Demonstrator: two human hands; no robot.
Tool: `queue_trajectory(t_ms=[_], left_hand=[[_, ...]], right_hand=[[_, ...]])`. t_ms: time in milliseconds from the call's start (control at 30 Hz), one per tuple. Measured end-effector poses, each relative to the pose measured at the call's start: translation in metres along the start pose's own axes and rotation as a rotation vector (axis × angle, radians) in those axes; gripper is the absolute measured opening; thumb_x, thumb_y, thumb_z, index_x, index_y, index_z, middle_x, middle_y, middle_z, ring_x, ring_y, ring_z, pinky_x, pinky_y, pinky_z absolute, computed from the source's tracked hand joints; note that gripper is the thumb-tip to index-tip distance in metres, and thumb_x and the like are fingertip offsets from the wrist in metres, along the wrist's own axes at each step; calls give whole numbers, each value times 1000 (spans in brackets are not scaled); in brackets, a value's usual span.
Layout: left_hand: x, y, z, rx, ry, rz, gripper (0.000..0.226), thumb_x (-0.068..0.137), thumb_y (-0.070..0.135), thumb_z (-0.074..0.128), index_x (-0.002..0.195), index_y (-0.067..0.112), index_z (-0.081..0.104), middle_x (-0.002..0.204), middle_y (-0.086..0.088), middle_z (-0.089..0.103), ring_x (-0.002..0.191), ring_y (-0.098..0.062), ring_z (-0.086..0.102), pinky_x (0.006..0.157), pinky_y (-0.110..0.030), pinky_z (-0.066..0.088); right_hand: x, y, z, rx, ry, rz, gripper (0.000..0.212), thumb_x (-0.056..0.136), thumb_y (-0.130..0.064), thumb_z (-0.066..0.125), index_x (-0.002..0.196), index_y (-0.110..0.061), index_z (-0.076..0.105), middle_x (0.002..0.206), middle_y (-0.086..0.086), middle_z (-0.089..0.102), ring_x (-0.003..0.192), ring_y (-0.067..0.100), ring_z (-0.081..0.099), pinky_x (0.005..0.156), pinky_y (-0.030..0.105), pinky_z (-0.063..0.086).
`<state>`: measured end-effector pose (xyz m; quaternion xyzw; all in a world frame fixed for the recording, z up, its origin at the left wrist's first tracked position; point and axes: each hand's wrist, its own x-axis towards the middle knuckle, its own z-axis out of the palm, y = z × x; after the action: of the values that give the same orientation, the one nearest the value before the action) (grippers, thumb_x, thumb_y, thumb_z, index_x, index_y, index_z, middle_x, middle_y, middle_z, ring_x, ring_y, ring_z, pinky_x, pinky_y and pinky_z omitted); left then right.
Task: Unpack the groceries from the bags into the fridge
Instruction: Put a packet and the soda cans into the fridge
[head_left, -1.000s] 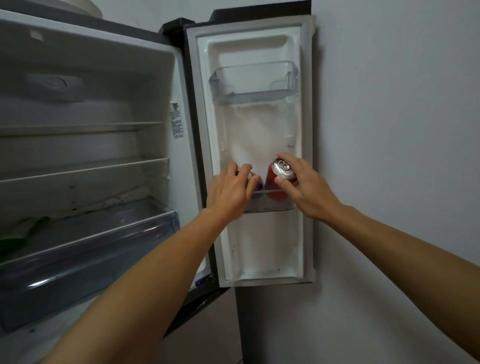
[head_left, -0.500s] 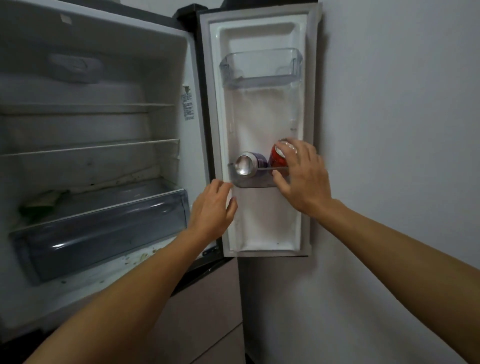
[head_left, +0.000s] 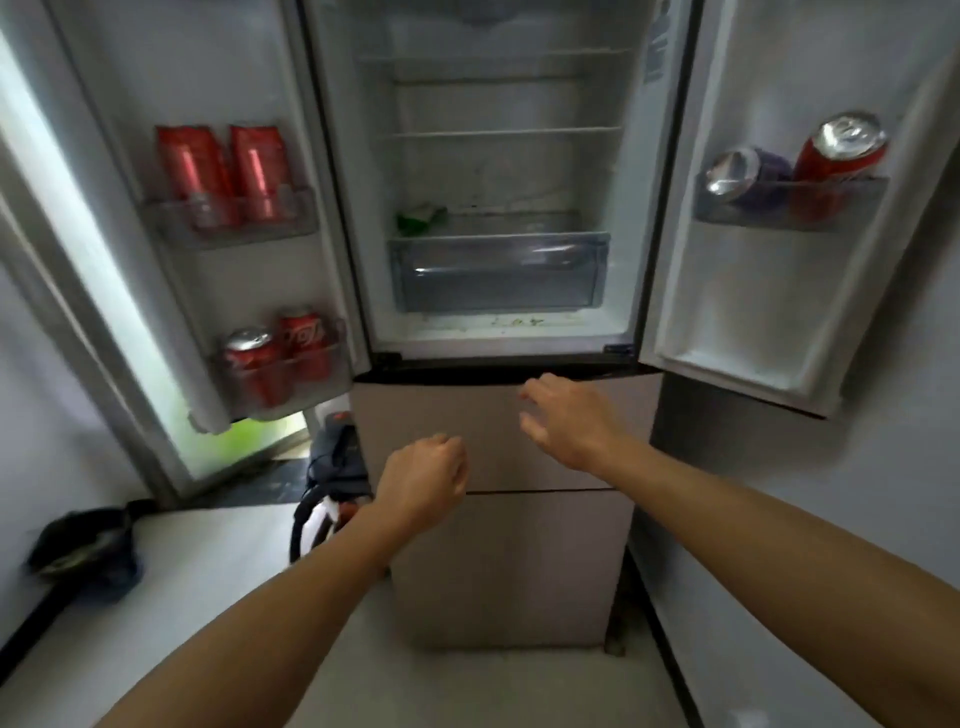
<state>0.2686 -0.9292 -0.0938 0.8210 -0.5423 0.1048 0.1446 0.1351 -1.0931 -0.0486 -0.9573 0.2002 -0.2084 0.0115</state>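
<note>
The fridge (head_left: 498, 426) stands open with both doors swung wide. In the right door's bin (head_left: 789, 208) a purple can (head_left: 748, 174) leans beside a red can (head_left: 839, 156). The left door holds two red cans (head_left: 223, 166) in its upper bin and two more red cans (head_left: 275, 353) in the lower bin. My left hand (head_left: 423, 483) hovers in front of the lower drawers with its fingers loosely curled and nothing in it. Higher and to the right, my right hand (head_left: 566, 421) hangs with relaxed fingers, also holding nothing. A bag with dark handles (head_left: 324, 512) sits left of the fridge base.
A clear crisper drawer (head_left: 498, 275) sits low in the fridge with something green (head_left: 421, 215) on the shelf above it. A dark bundle (head_left: 83, 551) lies on the white surface at the left. A grey wall runs along the right.
Both hands have left the cans in the right door bin and dropped in front of the lower drawers. The view has pulled back and down, showing the whole fridge.
</note>
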Motion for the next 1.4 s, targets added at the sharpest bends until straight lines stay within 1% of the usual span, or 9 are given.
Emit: queue_trajectory(t_ms=[133, 300, 667, 833, 933, 1033, 1167, 1267, 1400], left_hand=[[-117, -44, -12, 109, -84, -200, 24, 93, 33, 48, 103, 15, 60, 101, -7, 64, 89, -31, 60, 71, -37, 49], [-271, -98, -46, 220, -143, -496, 31, 95, 34, 42, 116, 19, 59, 110, -2, 62, 101, -25, 57, 79, -34, 42], [-624, -175, -168, 340, -97, -960, 24, 95, 34, 43, 104, 21, 61, 100, 2, 61, 89, -16, 57, 83, -32, 47], [-770, -193, -237, 393, -56, -1166, 19, 95, 30, 40, 99, 23, 57, 99, 3, 57, 92, -16, 53, 76, -29, 38], [-835, -201, -261, 392, -1, -1277, 16, 96, 29, 42, 93, 24, 57, 91, 7, 55, 82, -11, 51, 73, -25, 42], [-891, -210, -270, 393, 23, -1379, 16, 96, 30, 43, 94, 25, 58, 90, 8, 54, 81, -10, 50, 75, -24, 45], [-953, -234, -278, 403, 15, -1475, 20, 97, 30, 41, 104, 24, 59, 99, 8, 56, 89, -9, 51, 82, -25, 45], [-993, -271, -292, 422, 1, -1525, 22, 98, 30, 41, 111, 25, 57, 106, 8, 54, 95, -9, 49, 86, -24, 42], [-1039, -332, -320, 464, -15, -1576, 26, 97, 31, 42, 117, 24, 56, 114, 7, 52, 103, -11, 47, 91, -26, 40]], right_hand=[[-27, -91, 50, 38, -146, -205, 33, 96, -39, 46, 124, -23, 54, 121, 0, 57, 107, 21, 57, 83, 37, 47], [-64, -230, 85, 131, -233, -485, 28, 94, -37, 47, 114, -22, 59, 115, 0, 59, 103, 23, 58, 75, 35, 46], [-176, -592, 90, 317, -267, -921, 35, 96, -41, 47, 126, -25, 56, 125, -3, 59, 109, 21, 57, 85, 30, 42], [-243, -740, 65, 429, -277, -1114, 30, 98, -38, 47, 122, -25, 57, 119, -6, 59, 104, 16, 59, 79, 25, 43], [-264, -814, 64, 431, -275, -1210, 22, 96, -37, 45, 106, -24, 59, 105, -5, 61, 87, 15, 59, 70, 25, 47], [-280, -882, 66, 421, -294, -1266, 21, 94, -36, 46, 105, -23, 58, 99, -4, 58, 83, 14, 56, 69, 27, 48], [-297, -965, 79, 427, -292, -1354, 20, 97, -35, 46, 105, -22, 57, 98, -5, 58, 82, 13, 55, 60, 22, 37], [-300, -1029, 98, 441, -288, -1393, 21, 97, -36, 45, 107, -22, 57, 105, -5, 58, 88, 11, 54, 64, 21, 42], [-289, -1122, 120, 475, -283, -1431, 31, 96, -34, 47, 123, -22, 56, 123, -2, 56, 111, 16, 53, 81, 30, 51]])
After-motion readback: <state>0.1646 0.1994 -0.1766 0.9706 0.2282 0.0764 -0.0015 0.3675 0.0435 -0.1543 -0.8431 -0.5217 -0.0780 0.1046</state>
